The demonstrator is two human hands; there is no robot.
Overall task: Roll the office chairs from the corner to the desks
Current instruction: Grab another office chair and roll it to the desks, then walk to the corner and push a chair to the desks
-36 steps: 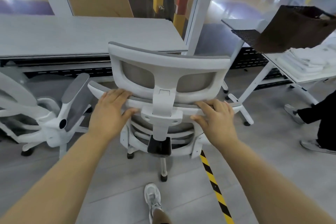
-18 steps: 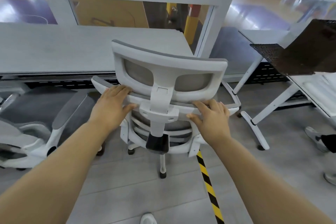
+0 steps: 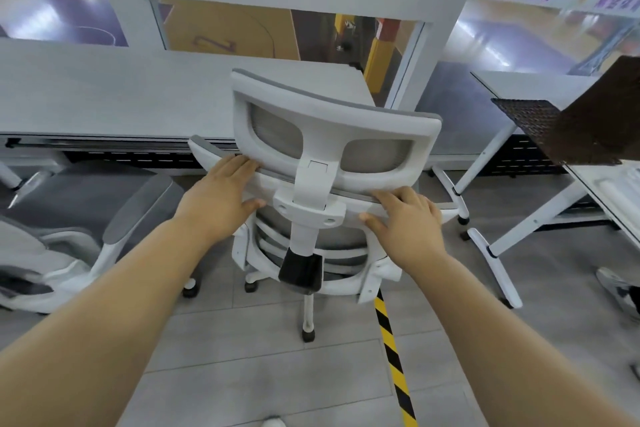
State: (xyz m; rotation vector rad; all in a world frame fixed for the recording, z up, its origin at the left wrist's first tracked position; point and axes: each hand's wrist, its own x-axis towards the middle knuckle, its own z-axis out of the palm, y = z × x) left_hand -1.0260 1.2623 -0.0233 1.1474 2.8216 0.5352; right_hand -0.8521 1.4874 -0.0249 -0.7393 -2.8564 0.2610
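Far left, a second chair (image 3: 69,218) was already parked at the desk (image 3: 138,94), its grey armrest (image 3: 138,208) just beside your line; drift left and the two frames or their casters could have clipped. Your left hand (image 3: 216,192) lay fingers-over on the top rail of the white mesh chair (image 3: 332,163), thumb hooked under, gripping it. That chair sat at the desk's right front corner, headrest (image 3: 332,121) overlapping the desk's edge in view, seat hidden, so I couldn't tell whether its armrests would pass under the top; shove hard and they might have hit the edge. Your right hand (image 3: 405,218) held the same rail, same clamp. Both grips were high, so a snagged caster (image 3: 308,334) at the striped floor tape (image 3: 391,350) could have tipped the back toward you. Right, the neighbouring table's white leg (image 3: 491,253) stood near the chair's base: veer right and a wheel could have caught its foot.
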